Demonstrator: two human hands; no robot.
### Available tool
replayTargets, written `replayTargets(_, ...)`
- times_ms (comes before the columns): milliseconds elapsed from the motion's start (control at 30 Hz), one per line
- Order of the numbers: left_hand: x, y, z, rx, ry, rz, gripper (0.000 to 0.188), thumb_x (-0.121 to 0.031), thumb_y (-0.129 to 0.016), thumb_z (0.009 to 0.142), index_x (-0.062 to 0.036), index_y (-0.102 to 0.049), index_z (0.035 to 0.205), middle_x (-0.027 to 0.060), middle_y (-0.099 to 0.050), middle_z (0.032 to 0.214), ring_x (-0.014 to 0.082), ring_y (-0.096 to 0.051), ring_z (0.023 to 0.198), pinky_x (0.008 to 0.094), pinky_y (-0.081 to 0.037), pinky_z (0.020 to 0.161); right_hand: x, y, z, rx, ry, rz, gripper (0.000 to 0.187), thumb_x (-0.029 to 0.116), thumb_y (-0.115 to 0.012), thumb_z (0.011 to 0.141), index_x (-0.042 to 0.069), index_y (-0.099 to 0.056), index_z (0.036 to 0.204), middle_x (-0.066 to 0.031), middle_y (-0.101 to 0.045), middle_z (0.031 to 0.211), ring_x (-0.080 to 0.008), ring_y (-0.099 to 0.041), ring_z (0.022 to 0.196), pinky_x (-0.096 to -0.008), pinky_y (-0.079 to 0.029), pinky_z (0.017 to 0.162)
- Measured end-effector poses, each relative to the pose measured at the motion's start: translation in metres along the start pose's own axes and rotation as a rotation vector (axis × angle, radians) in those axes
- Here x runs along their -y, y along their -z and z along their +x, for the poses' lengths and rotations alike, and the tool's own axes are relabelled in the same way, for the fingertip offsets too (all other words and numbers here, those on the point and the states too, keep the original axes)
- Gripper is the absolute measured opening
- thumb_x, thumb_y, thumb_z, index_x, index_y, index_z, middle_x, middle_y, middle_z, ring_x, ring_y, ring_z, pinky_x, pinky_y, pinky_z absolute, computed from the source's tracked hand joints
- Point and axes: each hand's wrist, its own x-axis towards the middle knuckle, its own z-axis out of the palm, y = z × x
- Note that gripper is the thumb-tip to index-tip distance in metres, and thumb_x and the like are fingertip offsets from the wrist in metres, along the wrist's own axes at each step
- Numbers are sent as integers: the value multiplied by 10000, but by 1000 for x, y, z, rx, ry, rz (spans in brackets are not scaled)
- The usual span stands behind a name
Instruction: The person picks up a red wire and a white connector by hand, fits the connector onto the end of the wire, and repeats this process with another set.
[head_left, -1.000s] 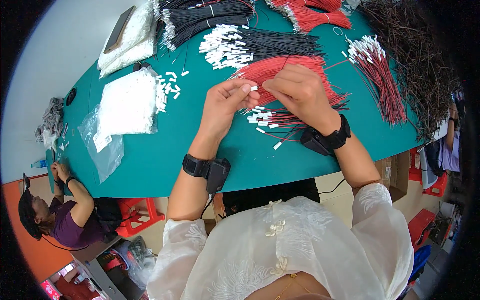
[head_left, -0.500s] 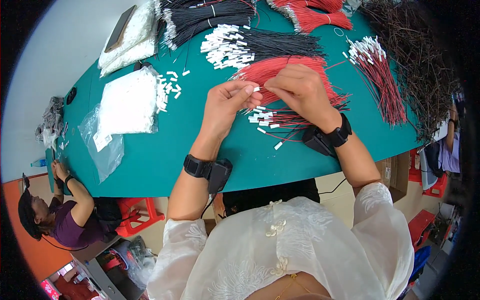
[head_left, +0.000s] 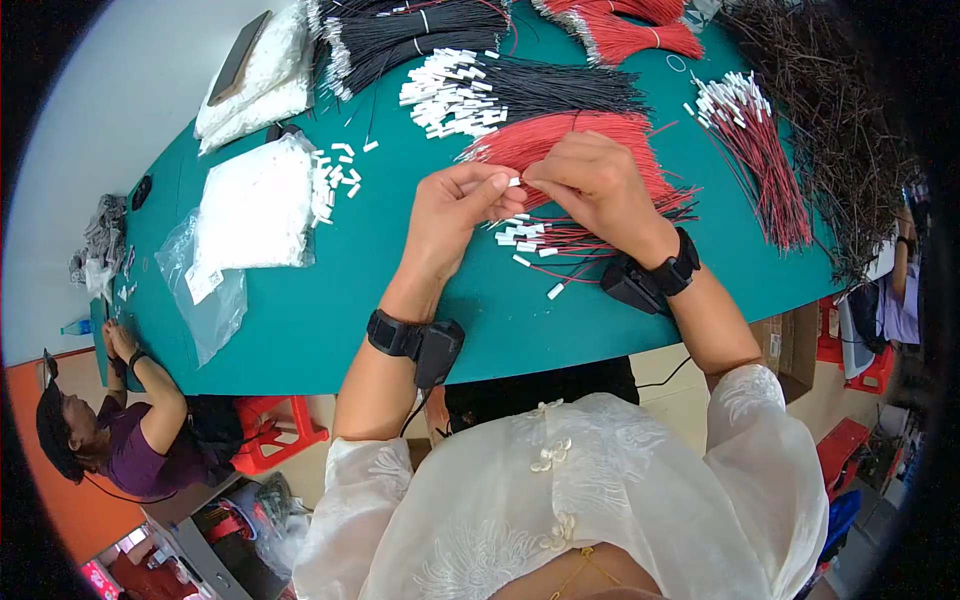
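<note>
My left hand [head_left: 463, 205] pinches a small white plastic connector [head_left: 515, 182] between thumb and forefinger. Right against it, my right hand [head_left: 600, 190] is closed in a pinch; its fingers hide what they hold, probably a thin wire end too small to make out. Beneath the hands lies a bundle of red wires [head_left: 570, 140], with black wires [head_left: 570, 93] ending in white connectors behind it. Several red and black wires with white connectors [head_left: 525, 235] lie just below my fingers. Loose white connectors [head_left: 335, 180] are scattered to the left.
A bag of white connectors [head_left: 258, 205] sits left on the green table [head_left: 480, 320]. Tied black [head_left: 420, 40] and red wire bundles [head_left: 640, 35] lie at the back. Connector-ended red wires [head_left: 755, 160] and a dark tangled heap [head_left: 830, 120] are right. A person [head_left: 120, 420] sits far left.
My right hand has shifted slightly left and closer to the connector in my left hand. The left hand keeps nearly the same place and still pinches the connector.
</note>
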Motion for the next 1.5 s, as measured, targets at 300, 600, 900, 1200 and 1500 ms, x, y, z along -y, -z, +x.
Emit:
replayTargets(300, -2, -2, 0, -9, -26, 14, 190, -102, -658, 985, 51, -711, 1084, 143, -749, 914, 167, -715, 777, 276, -579, 707, -2, 2, 0, 14, -4, 10, 106, 56, -759, 795, 35, -721, 892, -84, -672, 785, -270, -643, 744, -376, -487, 681)
replayTargets(600, -11, 5, 0, 8, -207, 92, 181, -81, -634, 994, 59, -702, 1086, 123, -738, 863, 149, -702, 754, 266, -568, 707, -3, 9, 6, -28, -51, 36, 94, 48, -747, 827, 8, -717, 907, -98, -688, 851, -282, -662, 870, -377, -527, 796)
replayTargets(900, 0, 33, 16, -375, -535, 612, 183, -101, -665, 947, -26, -704, 1109, 97, -711, 1095, 224, -664, 999, 346, -523, 869, 9, 25, 12, -89, 50, 148, 108, 36, -732, 837, -2, -722, 938, -94, -683, 836, -288, -657, 818, -379, -531, 759)
replayTargets(1200, 10, 40, 22, -323, -642, 1091, 281, -71, -676, 886, -73, -668, 1168, 136, -590, 1334, 371, -509, 1236, 451, -405, 1052, 20, 45, 5, 463, -100, -187, 156, 153, -744, 853, 25, -737, 942, -127, -690, 828, -309, -663, 778, -418, -514, 694)
replayTargets(1500, 5, 25, 31, -310, -812, 1204, 330, -62, -695, 865, -55, -653, 1193, 148, -557, 1371, 380, -487, 1273, 465, -414, 1054, -14, 17, 0, 234, -195, -175, 399, 311, -736, 883, 31, -685, 1162, -150, -651, 1209, -348, -602, 1145, -435, -501, 960)
